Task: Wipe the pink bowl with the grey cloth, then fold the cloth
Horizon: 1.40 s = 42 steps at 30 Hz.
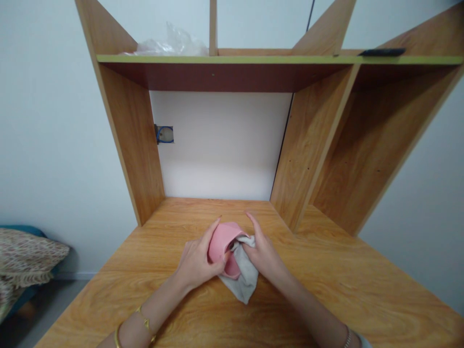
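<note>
A pink object (220, 241), rounded with a hollow opening, is held above the wooden desk in the head view; its exact kind is unclear. My left hand (199, 261) grips it from the left, thumb at the opening's edge. My right hand (263, 251) is closed on a light grey cloth (246, 278), its thumb pushing the cloth at the opening's right side while the index finger points up. Part of the cloth hangs below the pink object. The fingers behind both things are hidden.
The wooden desk (174, 309) stretches beneath my hands. Upright wooden panels and a shelf (250, 60) stand at the back. On the shelf lie a clear plastic bag (174, 43) and a dark flat object (383, 51). A wall socket hole (166, 134) shows wires. A fringed cover (29, 256) is at left.
</note>
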{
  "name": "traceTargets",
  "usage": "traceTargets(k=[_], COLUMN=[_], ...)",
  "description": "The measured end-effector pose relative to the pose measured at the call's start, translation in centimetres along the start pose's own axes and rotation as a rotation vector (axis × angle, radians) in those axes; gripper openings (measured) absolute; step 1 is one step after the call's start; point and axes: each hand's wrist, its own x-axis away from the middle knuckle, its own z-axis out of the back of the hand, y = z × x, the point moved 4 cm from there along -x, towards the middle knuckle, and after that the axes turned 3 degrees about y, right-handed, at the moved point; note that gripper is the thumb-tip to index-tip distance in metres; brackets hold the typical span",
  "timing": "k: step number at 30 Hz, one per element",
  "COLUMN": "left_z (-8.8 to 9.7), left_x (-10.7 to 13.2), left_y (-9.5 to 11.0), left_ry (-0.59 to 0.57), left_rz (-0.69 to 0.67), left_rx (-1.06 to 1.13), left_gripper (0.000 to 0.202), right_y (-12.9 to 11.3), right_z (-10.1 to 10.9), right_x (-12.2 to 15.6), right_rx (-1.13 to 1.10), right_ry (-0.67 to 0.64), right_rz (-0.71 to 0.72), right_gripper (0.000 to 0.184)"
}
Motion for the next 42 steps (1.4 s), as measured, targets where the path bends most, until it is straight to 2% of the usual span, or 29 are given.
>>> traceTargets(k=[3,5,10,13,16,21,25,32,37,39,42], left_z=[0.0,-0.3,-1.6,-1.9,-1.7,-1.3,-0.9,-0.9,-0.3,-0.2,-0.3], left_x=[-0.2,-0.2,0.2,0.4,0.4,0.3,0.3,0.3,0.1,0.1,0.1], left_y=[-0.3,-0.4,0.2,0.6,0.7,0.9,1.2,0.4,0.1,0.0,-0.2], left_ry=[0.037,0.041,-0.012,-0.032,-0.017,0.008,0.025,-0.049,-0.051,-0.051,-0.044], left_rz=[0.016,0.034,0.069,0.046,0.03,0.022,-0.017,-0.02,-0.074,-0.084,-0.065], left_rx=[0.118,0.179,0.285,0.342,0.341,0.239,0.142,-0.096,-0.087,-0.085,-0.052], left_gripper=[0.069,0.076,0.09,0.087,0.085,0.084,0.085,0.083,0.077,0.076,0.072], right_y=[0.4,0.8,1.6,2.0,2.5,3.0,2.4,0.5,-0.5,-0.7,-0.4], right_z=[0.0,0.0,-0.5,-1.4,-2.2,-1.6,-0.4,0.5,0.3,0.1,-0.1], right_x=[-0.3,-0.5,-0.9,-0.9,-0.9,-1.1,-1.3,-0.8,0.0,0.2,0.4], right_rx=[-0.119,-0.22,-0.424,-0.435,-0.437,-0.255,-0.084,0.176,0.361,0.387,0.307], right_ry=[0.063,0.119,0.212,0.184,0.133,0.17,0.154,0.078,0.009,-0.02,-0.045], right_rz=[-0.031,-0.051,-0.043,-0.055,-0.085,-0.097,-0.113,-0.046,0.008,0.048,0.072], right_gripper=[0.07,0.069,0.06,0.05,0.049,0.061,0.074,0.076,0.072,0.071,0.071])
